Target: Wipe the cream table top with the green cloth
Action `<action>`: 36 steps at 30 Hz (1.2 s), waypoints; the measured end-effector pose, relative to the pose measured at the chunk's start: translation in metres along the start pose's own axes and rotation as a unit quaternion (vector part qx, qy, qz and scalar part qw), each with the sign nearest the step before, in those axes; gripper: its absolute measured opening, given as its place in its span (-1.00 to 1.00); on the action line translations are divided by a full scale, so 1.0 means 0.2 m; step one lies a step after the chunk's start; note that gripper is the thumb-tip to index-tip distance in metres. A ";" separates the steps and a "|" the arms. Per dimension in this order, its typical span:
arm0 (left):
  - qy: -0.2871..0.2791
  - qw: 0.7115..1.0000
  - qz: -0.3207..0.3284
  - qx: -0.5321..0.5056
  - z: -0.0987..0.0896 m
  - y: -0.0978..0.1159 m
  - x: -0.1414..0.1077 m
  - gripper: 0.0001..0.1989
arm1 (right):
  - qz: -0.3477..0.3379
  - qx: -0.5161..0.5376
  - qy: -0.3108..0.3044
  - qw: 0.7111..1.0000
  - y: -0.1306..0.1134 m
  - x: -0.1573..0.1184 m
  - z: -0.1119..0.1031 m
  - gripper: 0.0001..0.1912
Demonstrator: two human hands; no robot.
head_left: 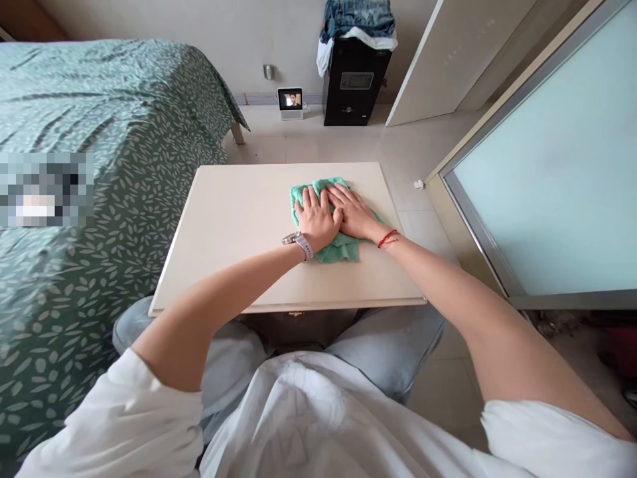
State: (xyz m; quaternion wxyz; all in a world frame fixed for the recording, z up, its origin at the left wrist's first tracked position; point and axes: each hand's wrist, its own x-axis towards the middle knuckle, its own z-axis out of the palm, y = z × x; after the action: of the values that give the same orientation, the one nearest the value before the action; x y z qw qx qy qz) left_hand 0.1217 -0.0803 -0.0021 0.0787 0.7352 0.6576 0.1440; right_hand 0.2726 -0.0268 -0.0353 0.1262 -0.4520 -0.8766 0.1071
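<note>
A green cloth [341, 251] lies spread on the right half of a cream-coloured tabletop [239, 226]. My left hand [317, 218] rests flat on the cloth with its fingers stretched forward; a watch is on that wrist. Just right of it, my right hand [354, 212] also presses flat on the cloth, fingers extended and pointing to the upper left. A red string bracelet circles the right wrist. The two hands touch near the left thumb. Part of the cloth is hidden under the palms.
On the left stands a bed with a green leaf-patterned cover [164, 133]. Beyond the table are a small smart display [291, 101] on the floor and a black cabinet [351, 99] topped with folded jeans [358, 18]. A frosted glass panel [552, 159] flanks the right side.
</note>
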 end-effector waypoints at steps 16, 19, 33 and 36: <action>-0.079 0.994 0.070 0.021 -0.01 0.21 -0.56 -0.17 | -0.012 0.005 0.006 1.000 -0.19 -0.70 0.03 -0.12; -0.078 0.994 0.066 0.027 0.00 0.23 -0.44 -0.18 | -0.010 0.007 0.002 1.000 -0.10 -0.59 0.01 -0.12; -0.022 0.999 0.027 0.010 0.09 0.18 0.36 -0.29 | 0.043 0.000 0.008 0.999 0.41 0.14 -0.05 -0.23; -0.006 0.999 0.036 -0.007 0.12 0.15 0.48 -0.32 | 0.043 -0.003 0.017 0.999 0.46 0.23 -0.06 -0.24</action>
State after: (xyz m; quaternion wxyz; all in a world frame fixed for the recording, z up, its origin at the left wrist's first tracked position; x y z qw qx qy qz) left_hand 0.1659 0.0137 -0.0056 0.0823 0.7584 0.6296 0.1469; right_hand 0.3210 0.0651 -0.0456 0.1349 -0.4914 -0.8544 0.1018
